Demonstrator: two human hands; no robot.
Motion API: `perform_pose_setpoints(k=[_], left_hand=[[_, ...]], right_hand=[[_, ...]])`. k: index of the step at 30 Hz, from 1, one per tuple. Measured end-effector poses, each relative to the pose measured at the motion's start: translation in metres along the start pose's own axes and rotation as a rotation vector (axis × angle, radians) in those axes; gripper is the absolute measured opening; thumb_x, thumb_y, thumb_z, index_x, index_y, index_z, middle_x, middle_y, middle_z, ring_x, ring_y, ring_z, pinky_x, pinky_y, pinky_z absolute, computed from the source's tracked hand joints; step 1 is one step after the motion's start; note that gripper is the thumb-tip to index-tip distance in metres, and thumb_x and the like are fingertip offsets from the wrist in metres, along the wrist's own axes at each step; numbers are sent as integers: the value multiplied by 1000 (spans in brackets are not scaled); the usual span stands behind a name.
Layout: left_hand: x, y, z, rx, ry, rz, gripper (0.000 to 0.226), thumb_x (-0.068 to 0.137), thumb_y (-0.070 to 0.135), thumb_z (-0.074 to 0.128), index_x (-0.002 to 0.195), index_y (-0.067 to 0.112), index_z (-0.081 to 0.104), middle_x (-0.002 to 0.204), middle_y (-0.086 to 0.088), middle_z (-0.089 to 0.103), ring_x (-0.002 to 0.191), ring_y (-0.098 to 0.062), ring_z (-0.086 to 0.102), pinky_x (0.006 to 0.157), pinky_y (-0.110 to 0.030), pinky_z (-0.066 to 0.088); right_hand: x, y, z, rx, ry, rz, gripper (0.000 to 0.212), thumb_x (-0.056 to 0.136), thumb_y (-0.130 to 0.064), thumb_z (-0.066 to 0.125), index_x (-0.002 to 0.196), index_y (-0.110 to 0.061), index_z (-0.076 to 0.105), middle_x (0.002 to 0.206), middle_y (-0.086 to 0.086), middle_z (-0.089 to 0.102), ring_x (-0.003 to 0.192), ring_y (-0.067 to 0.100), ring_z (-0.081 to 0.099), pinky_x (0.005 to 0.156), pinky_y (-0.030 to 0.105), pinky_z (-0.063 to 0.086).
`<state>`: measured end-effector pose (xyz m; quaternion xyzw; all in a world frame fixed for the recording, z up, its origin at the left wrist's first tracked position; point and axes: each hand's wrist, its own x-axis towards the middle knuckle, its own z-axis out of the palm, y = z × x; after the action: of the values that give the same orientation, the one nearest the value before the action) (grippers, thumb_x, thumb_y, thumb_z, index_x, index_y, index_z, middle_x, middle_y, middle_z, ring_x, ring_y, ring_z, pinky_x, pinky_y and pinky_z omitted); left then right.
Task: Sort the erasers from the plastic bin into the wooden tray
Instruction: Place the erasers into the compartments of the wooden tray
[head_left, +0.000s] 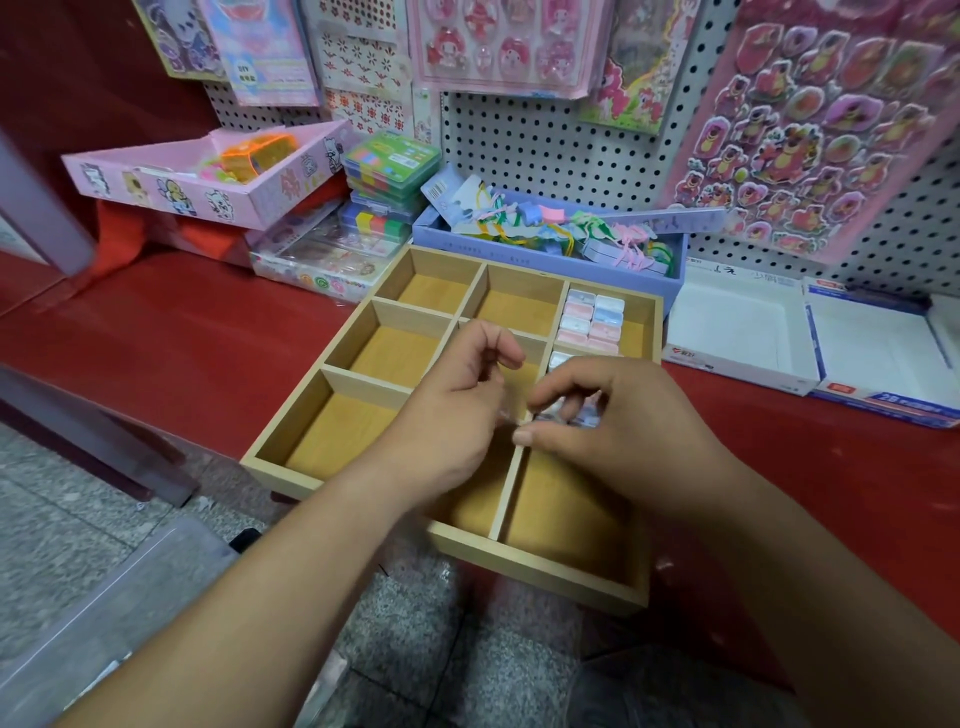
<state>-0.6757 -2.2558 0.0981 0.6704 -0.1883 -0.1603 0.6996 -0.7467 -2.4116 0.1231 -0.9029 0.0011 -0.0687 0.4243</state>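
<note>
The plastic bin (104, 597) sits at lower left. Your left hand (457, 400) curls over the wooden tray (337, 431); whether it pinches anything, I cannot tell. Your right hand (623, 431) grips a few erasers (569, 410) at centre. Lay them flat, flush against the sorted erasers (592, 322) in the right column.

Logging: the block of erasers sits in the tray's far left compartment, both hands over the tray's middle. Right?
No. The head view shows the erasers in the tray's far right compartment, not far left. The left hand and right hand are over its middle, as stated.
</note>
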Motion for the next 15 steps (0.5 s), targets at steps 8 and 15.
perform_pose_setpoints(k=[8,15], left_hand=[[-4,-2,-1,-37,-106,0,22,85,-2,56,100,14,52,87,-10,54,78,-12,53,75,-23,46],[-6,1,-24,663,134,192,11,94,22,56,104,21,61,104,5,60,96,-12,59,88,-33,50]], right_hand=[[0,5,8,12,74,-10,21,77,-24,87,82,-33,69,75,-12,66,70,1,59,61,12,42],[0,24,-17,-177,-58,48,30,96,-21,62,116,-44,67,95,-12,53,85,1,53,76,16,40]])
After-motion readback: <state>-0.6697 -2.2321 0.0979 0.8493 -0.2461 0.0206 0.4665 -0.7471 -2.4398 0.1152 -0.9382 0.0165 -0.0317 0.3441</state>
